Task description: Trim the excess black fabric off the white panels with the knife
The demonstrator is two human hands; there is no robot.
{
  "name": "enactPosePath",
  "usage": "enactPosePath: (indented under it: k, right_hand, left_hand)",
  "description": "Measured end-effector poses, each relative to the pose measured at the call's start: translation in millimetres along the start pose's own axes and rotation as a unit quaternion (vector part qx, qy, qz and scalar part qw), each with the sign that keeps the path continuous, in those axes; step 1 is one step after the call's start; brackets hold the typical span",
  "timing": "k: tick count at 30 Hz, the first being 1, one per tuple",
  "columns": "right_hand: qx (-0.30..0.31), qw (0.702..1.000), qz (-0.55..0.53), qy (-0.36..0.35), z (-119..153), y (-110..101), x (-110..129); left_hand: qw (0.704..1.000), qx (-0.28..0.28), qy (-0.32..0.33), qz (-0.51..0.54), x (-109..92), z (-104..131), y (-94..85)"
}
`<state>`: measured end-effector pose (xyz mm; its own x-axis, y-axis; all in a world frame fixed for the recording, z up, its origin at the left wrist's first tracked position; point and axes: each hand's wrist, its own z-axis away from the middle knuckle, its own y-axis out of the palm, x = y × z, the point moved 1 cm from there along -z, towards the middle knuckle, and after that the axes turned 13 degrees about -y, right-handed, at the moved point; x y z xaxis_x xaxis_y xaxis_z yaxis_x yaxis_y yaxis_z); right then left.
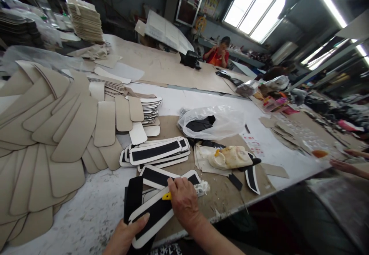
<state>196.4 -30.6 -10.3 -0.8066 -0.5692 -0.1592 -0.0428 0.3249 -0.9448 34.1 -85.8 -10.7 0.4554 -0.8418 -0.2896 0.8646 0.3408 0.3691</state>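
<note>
My left hand (128, 234) grips the near end of a white-edged panel with a black strip (154, 220), thumb on top. My right hand (184, 201) is closed over the panel's far end, around a tool with a flat yellow tip (166, 196). A crumpled clear plastic wrap (202, 188) sticks out on the hand's other side; whether it belongs to the tool is hidden. Black strips (134, 195) lie beside the held panel. Behind it rests a similar panel (158, 176), and farther back a pile of them (157, 151).
Many beige panels (75, 128) fan out on the left. A clear plastic bag (216, 122) holds black material. Right of my hands lies a stained, cream-coloured plastic container (230, 158). Another person's hands (346, 164) are at the right edge; a person in red (219, 57) sits farther back.
</note>
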Motion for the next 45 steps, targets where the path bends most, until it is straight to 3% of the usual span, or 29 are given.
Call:
enactPosePath:
  k: [4, 9, 12, 15, 17, 21, 25, 29, 32, 35, 38, 42, 45]
  right_hand:
    - [0.019, 0.998, 0.043, 0.035, -5.4, -4.2, -35.8]
    - [0.041, 0.992, 0.062, 0.098, -5.9, -4.0, -75.2]
    - [0.036, 0.988, 0.020, 0.147, -1.8, -3.2, -93.2]
    - [-0.005, 0.975, -0.088, 0.205, 2.1, -4.1, -109.1]
    - [-0.018, 0.946, -0.207, 0.250, 2.0, -5.6, -116.5]
    - [0.000, 0.852, -0.434, 0.294, -7.9, -8.4, -116.8]
    - [0.053, 0.805, -0.517, 0.284, -23.2, 1.4, -111.8]
    - [0.058, 0.817, -0.499, 0.284, -37.6, 27.7, -123.0]
    - [0.069, 0.839, -0.456, 0.287, -51.5, 48.4, -135.6]
    - [0.095, 0.887, -0.358, 0.276, -66.0, 60.6, -143.8]
    - [0.143, 0.927, -0.236, 0.252, -72.1, 60.0, -148.0]
    - [0.210, 0.933, -0.167, 0.238, -50.0, 41.2, -151.4]
    - [0.273, 0.931, -0.159, 0.182, -15.8, 22.3, -144.3]
  left_hand:
    - [0.999, 0.022, -0.035, -0.001, -15.5, 16.1, -7.7]
    - [0.999, 0.019, -0.026, 0.001, -30.5, 21.5, -14.3]
    - [1.000, 0.001, -0.005, -0.001, -37.6, 17.2, -16.4]
    - [1.000, -0.017, 0.010, -0.006, -47.1, 11.9, -19.6]
    - [1.000, -0.028, 0.004, -0.005, -54.7, 9.3, -21.3]
    - [1.000, -0.029, 0.004, -0.008, -70.5, 4.1, -19.2]
    - [0.999, -0.031, 0.008, -0.035, -87.6, -5.1, -10.2]
    - [0.995, -0.049, 0.065, -0.054, -114.2, -19.1, -2.4]
    - [0.989, -0.084, 0.074, -0.093, -137.8, -34.2, 0.5]
    - [0.975, -0.116, 0.102, -0.157, -160.2, -52.5, 0.5]
    - [0.951, -0.175, 0.152, -0.205, -174.5, -66.8, -6.8]
    - [0.895, -0.298, 0.138, -0.301, -164.4, -69.4, -27.7]
    - [0.872, -0.297, 0.102, -0.375, -136.1, -68.8, -37.0]
